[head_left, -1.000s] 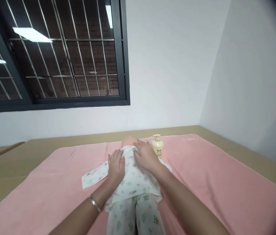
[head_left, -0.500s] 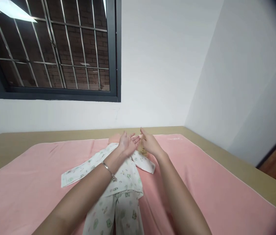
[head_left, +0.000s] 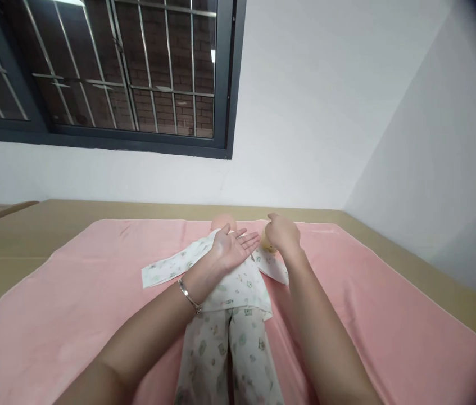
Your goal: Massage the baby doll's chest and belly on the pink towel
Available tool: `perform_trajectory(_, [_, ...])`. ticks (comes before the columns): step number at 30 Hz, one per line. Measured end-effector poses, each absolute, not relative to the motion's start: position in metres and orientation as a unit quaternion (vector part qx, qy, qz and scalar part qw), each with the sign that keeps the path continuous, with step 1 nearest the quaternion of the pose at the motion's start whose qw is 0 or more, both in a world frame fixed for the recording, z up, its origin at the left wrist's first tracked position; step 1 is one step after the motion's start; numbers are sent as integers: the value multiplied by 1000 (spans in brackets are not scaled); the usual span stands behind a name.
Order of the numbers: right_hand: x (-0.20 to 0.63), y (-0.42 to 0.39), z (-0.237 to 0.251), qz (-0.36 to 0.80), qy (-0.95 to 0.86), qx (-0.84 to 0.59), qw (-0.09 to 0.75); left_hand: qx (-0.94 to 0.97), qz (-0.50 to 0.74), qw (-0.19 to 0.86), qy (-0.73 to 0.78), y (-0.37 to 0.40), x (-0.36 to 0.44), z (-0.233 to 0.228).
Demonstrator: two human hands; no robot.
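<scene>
My left hand (head_left: 236, 246) is open, palm up, with the fingers stretched toward the right, over the chest of a doll. A thin silver bracelet circles that wrist. My right hand (head_left: 284, 232) is curled against a small yellowish container (head_left: 268, 243), which is partly hidden by the fingers; its exact kind is unclear. The doll lies on its back in a white printed top (head_left: 241, 289) and matching trousers (head_left: 208, 349), sleeves spread to both sides. Its pinkish head (head_left: 223, 221) shows just beyond my left hand.
A pink sheet (head_left: 115, 315) lies under the doll on a tan surface (head_left: 18, 230). White walls (head_left: 305, 112) rise behind and to the right. At the upper left is a dark-framed window (head_left: 225, 79) with metal bars.
The view has shifted, so the doll and both hands appear farther right and slightly higher. My right hand's fingers look more curled by the yellowish container. My left palm stays upturned.
</scene>
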State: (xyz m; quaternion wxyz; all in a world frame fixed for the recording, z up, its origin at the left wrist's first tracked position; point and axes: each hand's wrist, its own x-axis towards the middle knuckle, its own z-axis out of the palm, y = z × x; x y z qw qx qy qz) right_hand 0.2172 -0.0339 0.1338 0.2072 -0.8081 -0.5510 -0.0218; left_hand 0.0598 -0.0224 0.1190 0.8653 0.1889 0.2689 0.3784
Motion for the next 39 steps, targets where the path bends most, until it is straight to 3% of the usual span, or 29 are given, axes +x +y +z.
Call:
perform_trajectory(4, [199, -30, 138, -8, -501, -841, 205, 146, 372, 855, 332, -33, 25, 129])
perform_trajectory(9, [187, -33, 124, -26, -491, -841, 228, 144, 385, 859, 305, -41, -6, 143])
perform_trajectory(19, [196, -49, 127, 33, -589, -764, 260, 168, 438, 838, 279, -65, -37, 167])
perform_trajectory(25, [124, -99, 141, 102, -723, -586, 350, 200, 419, 843, 273, -84, -30, 171])
perform_trajectory(31, [69, -128, 128, 44, -793, -494, 353, 211, 396, 870, 205, -98, -41, 190])
perform_trajectory(39, [51, -170, 134, 51, -854, -343, 388, 301, 485, 772, 280, -111, -45, 190])
